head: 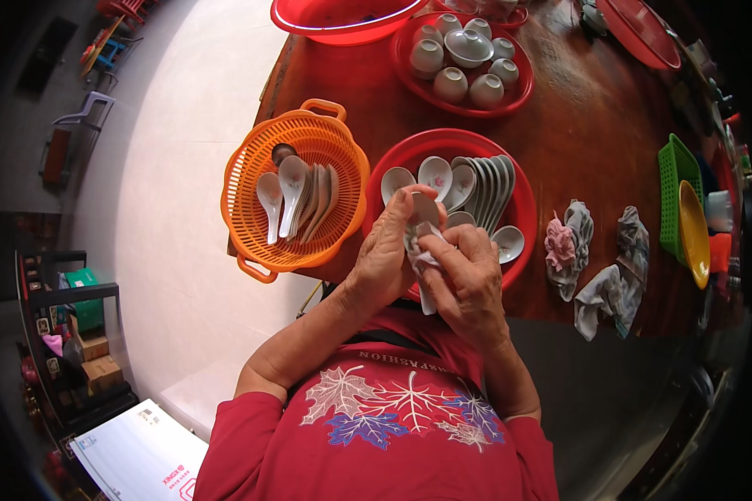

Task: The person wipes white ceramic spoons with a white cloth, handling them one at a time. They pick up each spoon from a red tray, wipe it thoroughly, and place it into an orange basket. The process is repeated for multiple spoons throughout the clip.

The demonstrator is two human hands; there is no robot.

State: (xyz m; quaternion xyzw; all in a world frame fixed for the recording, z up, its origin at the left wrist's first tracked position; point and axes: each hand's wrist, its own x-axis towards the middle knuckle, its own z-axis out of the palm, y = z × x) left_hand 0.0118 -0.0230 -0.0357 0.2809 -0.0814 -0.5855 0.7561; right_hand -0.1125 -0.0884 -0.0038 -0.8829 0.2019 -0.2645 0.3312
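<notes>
My left hand [382,250] holds a white ceramic soup spoon [423,210] by its bowl. With its fingers, my right hand [467,272] presses a pale cloth [427,250] against that spoon; the handle points down towards my shirt. Under and beyond my hands stands a red plastic basin [451,139] with several flower-patterned spoons [495,185], many of them nested in a row. To the left, an orange colander [243,206] carries more white spoons [293,188] and a dark round object [283,152].
A red tray [526,94] of upturned white cups [450,84] and a large red basin [351,31] stand farther back. Crumpled cloths [605,294] lie on the wooden table [570,156] at right, near a green basket [669,194] and a yellow dish [693,235].
</notes>
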